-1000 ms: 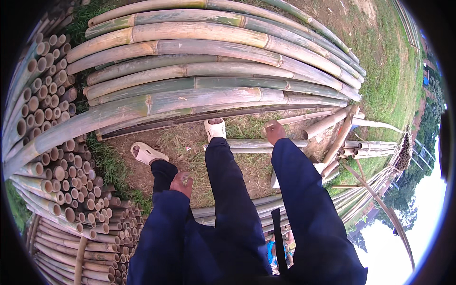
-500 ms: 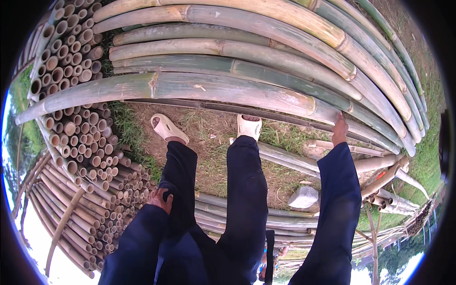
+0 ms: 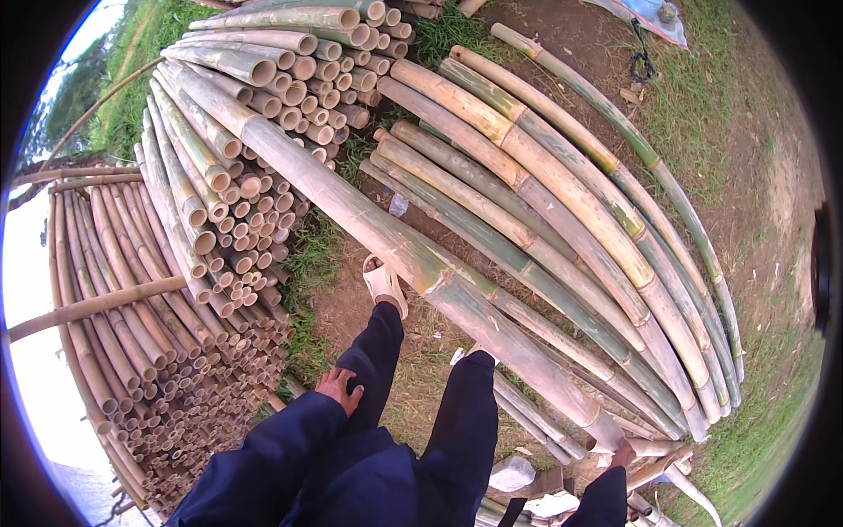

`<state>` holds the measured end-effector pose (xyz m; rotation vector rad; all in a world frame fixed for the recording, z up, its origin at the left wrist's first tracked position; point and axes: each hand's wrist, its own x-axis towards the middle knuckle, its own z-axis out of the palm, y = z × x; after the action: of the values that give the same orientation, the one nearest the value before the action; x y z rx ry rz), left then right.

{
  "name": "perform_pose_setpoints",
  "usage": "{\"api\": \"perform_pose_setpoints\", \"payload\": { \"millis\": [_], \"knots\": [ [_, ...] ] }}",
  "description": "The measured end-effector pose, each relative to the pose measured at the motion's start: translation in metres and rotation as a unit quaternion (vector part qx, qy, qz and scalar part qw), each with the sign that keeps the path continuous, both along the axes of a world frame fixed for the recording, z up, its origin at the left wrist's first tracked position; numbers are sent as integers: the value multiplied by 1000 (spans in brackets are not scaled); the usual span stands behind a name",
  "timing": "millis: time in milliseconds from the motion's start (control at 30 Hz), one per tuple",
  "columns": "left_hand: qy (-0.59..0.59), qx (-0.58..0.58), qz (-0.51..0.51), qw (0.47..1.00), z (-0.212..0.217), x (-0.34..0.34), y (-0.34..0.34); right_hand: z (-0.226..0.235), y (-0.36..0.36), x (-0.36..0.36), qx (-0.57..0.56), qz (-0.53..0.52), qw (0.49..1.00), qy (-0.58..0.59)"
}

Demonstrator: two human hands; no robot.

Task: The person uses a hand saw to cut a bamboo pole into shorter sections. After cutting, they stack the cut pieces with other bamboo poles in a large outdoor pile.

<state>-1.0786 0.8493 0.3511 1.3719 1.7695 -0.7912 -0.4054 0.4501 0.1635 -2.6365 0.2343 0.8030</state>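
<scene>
A long, thick bamboo pole [image 3: 351, 206] runs slantwise across the view, its far end over a stack of cut bamboo at upper left. At its near end, lower right, my right hand [image 3: 623, 454] is closed against the pole, the fingers partly hidden. My left hand [image 3: 341, 389] lies on my left thigh with its fingers apart, holding nothing. Beyond the pole, several green and tan bamboo poles [image 3: 562, 198] lie side by side on the ground.
Stacked bamboo [image 3: 263, 97] shows its hollow ends on the left, beside a second large pile [image 3: 97, 290]. A pale stone-like lump [image 3: 512, 474] sits by my right leg. More poles [image 3: 536, 422] lie under the slanting one. Plastic sheeting [image 3: 663, 18] is at the top right.
My view has turned left, so the pole now slants down to the right and more of the stacks shows. My right hand stays at the pole's near end; my left stays on my leg.
</scene>
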Motion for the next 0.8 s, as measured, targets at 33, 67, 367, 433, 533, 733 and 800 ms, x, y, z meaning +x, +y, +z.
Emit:
{"api": "perform_pose_setpoints", "payload": {
  "millis": [33, 67, 367, 433, 533, 733, 800],
  "knots": [
    [-11, -2, -8, 1000, -4, -1, 10, 19, -16, -1, -25, -36, 999, -3],
    [-35, -10, -3, 999, -19, -12, 3, 38, -40, 11, -2, -35, 998, -53],
    [-18, -110, 25, 993, -9, -27, 36, 172, 141, -8, 68, -11, 998, -6],
    [-51, -115, 56, 990, -18, -40, 37, 180, 201, -55, 114, 4, 991, 71],
    [-63, -119, 60, 989, -17, -46, 49, 168, 286, -143, 197, 40, 954, 220],
    [-60, -142, 86, 984, -2, -61, 84, 215, 522, -368, 331, -106, 863, 367],
    [-77, -130, 94, 984, -11, -69, 73, 218, 568, -407, 350, -88, 851, 382]
  ]
}}
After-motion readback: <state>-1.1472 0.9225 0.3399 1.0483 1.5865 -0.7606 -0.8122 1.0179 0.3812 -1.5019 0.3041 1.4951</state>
